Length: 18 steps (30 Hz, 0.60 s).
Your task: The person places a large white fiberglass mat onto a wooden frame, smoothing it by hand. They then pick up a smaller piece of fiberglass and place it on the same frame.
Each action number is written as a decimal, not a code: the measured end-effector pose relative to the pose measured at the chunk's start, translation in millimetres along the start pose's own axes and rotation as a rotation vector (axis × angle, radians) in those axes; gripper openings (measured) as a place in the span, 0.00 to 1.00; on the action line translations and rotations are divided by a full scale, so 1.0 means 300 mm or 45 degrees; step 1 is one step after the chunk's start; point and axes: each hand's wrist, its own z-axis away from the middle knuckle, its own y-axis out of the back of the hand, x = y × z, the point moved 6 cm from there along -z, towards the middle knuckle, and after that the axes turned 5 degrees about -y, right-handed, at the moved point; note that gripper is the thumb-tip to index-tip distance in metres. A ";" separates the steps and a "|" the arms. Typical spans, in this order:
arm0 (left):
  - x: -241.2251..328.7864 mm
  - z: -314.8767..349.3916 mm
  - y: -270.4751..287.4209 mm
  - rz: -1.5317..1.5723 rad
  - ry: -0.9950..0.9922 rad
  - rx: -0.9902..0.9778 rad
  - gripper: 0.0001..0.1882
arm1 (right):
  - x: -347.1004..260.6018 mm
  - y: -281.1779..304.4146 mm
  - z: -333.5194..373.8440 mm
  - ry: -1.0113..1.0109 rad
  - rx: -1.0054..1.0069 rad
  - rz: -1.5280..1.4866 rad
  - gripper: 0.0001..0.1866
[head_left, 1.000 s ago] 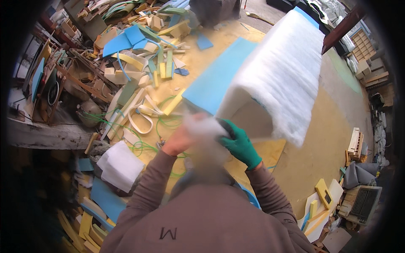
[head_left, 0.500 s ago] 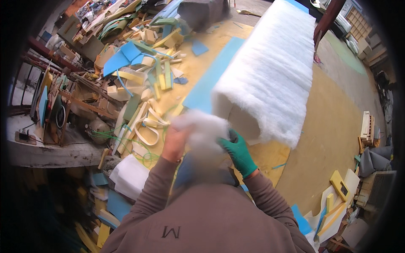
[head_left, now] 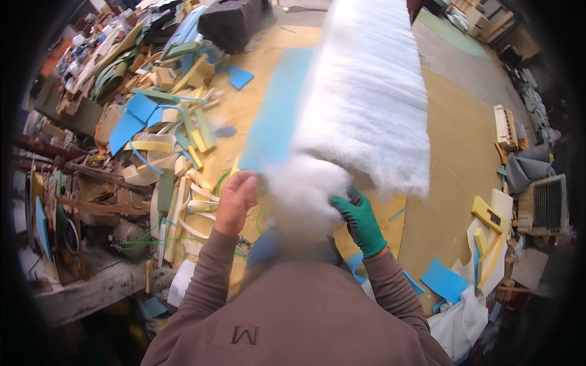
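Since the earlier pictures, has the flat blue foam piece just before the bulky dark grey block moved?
No. The flat blue foam piece keeps its place just nearer than the bulky dark grey block; the camera view shifted.

Wht fluffy wad (head_left: 312,183), roundish, blurry btm, in R fingers (head_left: 343,208).

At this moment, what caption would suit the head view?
Green-gloved right hand holds white fluffy wadding; bare left hand beside it, near a long white-padded piece.
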 end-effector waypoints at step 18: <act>0.168 -0.213 -0.242 -1.017 -0.821 -0.526 0.27 | 0.281 0.354 0.364 0.265 0.485 -0.461 0.15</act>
